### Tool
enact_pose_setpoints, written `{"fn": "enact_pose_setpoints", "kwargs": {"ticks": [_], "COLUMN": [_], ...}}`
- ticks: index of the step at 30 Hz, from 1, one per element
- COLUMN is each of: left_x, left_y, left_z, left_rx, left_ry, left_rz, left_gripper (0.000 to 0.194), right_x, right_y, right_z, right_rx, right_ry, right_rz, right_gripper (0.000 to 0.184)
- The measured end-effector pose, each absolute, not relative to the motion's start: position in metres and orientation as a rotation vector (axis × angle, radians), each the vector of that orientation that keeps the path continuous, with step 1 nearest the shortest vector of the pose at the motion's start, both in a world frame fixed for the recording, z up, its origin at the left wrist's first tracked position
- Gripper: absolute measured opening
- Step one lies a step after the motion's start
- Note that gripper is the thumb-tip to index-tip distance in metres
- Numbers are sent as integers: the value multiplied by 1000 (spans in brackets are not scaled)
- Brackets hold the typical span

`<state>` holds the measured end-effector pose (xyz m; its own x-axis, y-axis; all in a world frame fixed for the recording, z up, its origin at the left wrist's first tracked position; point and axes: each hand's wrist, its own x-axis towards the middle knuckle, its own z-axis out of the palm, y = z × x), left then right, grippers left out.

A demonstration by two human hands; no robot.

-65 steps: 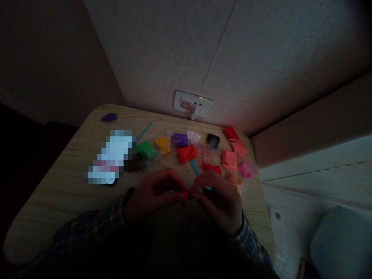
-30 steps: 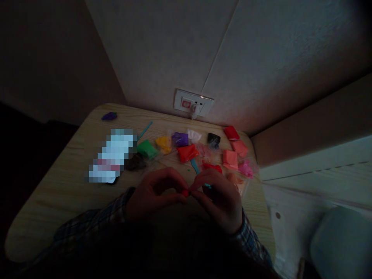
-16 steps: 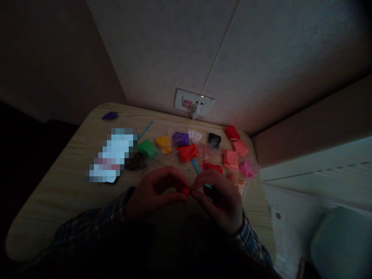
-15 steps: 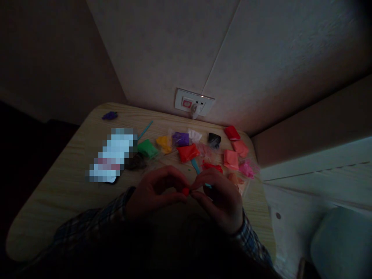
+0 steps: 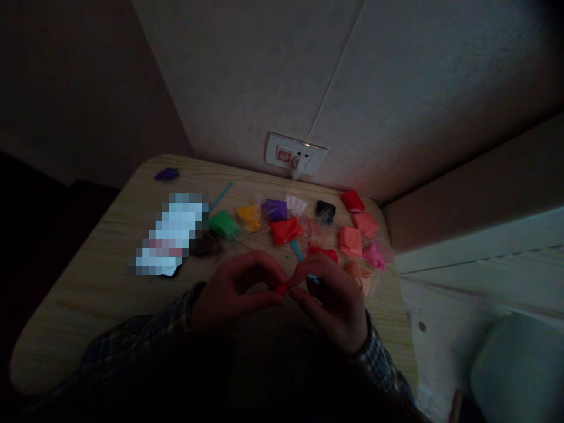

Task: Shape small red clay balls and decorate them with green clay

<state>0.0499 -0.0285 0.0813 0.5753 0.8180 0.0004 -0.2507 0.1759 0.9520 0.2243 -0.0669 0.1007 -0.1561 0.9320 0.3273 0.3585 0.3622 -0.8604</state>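
My left hand (image 5: 240, 291) pinches a small red lump of clay (image 5: 281, 289) between thumb and fingertips, above the near part of the table. Facing it, my right hand (image 5: 332, 299) has its thumb and index finger closed together at the lump's right side. What sits between those right fingertips is too small and dark to make out. A blue plastic clay tool (image 5: 296, 249) lies just beyond my right hand, which partly covers it. Close by are a red clay packet (image 5: 285, 231) and another red piece in clear wrap (image 5: 323, 252).
On the wooden table (image 5: 88, 282) are a phone (image 5: 171, 235) with a blurred screen, a blue stick (image 5: 221, 197), a purple lump (image 5: 166, 174), and green (image 5: 223, 224), yellow (image 5: 249, 217), purple (image 5: 274, 209), black (image 5: 325, 211) and pink (image 5: 351, 241) clay packets. A wall socket (image 5: 295, 155) holds a plug.
Both hands stay almost in place around the red lump. The right fingers have shifted very slightly to the left; objects on the table have not moved.
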Motion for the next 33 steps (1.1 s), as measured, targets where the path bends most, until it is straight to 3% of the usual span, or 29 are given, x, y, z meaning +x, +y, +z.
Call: {"fn": "enact_pose_setpoints", "kwargs": {"ticks": [33], "left_x": [51], "left_y": [-30], "left_z": [87], "left_rx": [1048], "left_ry": [641], "left_rz": [749], "left_gripper": [12], "right_x": [227], "right_y": [-68], "right_z": [101], "right_rx": [-1080], "right_ry": [-1744], "right_rz": [715], "right_gripper": [7]}}
